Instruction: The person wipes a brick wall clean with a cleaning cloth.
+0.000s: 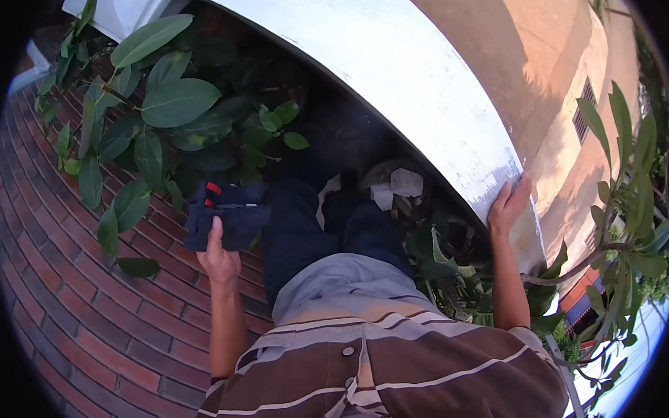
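In my left hand (220,264) is a dark navy folded cloth item (235,221) with a small red piece near its top. The thumb lies on top of it and the other fingers are hidden underneath. My right hand (508,204) rests on the white wall top (418,77), near its lower right end, with the fingers laid over the surface and nothing held.
Broad-leaved branches (176,104) hang beside the brick wall (132,319) on the left. Under the curved white wall lie pale broken blocks (403,183) near my legs. Another leafy plant (622,221) grows at right, and sunlit paving (483,19) stretches beyond the wall.
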{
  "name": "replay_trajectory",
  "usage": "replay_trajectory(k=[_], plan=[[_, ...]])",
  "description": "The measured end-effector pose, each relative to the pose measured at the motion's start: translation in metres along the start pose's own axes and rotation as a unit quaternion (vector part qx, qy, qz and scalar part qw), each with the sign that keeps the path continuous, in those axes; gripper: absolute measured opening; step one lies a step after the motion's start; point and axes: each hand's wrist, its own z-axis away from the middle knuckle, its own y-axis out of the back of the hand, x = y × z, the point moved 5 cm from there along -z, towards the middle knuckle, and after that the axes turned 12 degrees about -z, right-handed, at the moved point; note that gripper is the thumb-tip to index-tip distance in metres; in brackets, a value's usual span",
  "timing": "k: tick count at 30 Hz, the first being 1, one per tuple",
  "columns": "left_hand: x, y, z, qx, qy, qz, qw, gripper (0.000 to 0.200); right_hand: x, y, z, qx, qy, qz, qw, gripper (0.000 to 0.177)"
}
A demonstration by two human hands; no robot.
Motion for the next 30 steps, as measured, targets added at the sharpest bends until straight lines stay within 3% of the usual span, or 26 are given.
replay_trajectory(k=[7, 20, 21, 26, 30], plan=[[0.057, 0.008, 0.051, -0.035, -0.016, 0.013, 0.999, 0.04, 0.003, 0.024, 0.013, 0.046, -0.017, -0.013, 0.999, 0.051], [0.101, 0.057, 0.16, 0.061, -0.027, 0.057, 0.996, 0.038, 0.001, 0.042, 0.026, 0.074, -0.031, -0.005, 0.997, 0.051], [0.094, 0.069, 0.19, 0.052, -0.058, 0.067, 0.995, 0.037, 0.014, 0.057, 0.057, 0.116, -0.04, -0.005, 0.992, 0.052], [0.101, 0.079, 0.195, 0.119, -0.045, 0.078, 0.989, 0.036, 0.008, 0.04, 0.042, 0.074, -0.045, 0.022, 0.996, 0.055], [0.108, 0.085, 0.207, 0.121, -0.068, 0.109, 0.984, 0.036, 0.007, 0.048, 0.054, 0.063, -0.077, 0.022, 0.995, 0.057]])
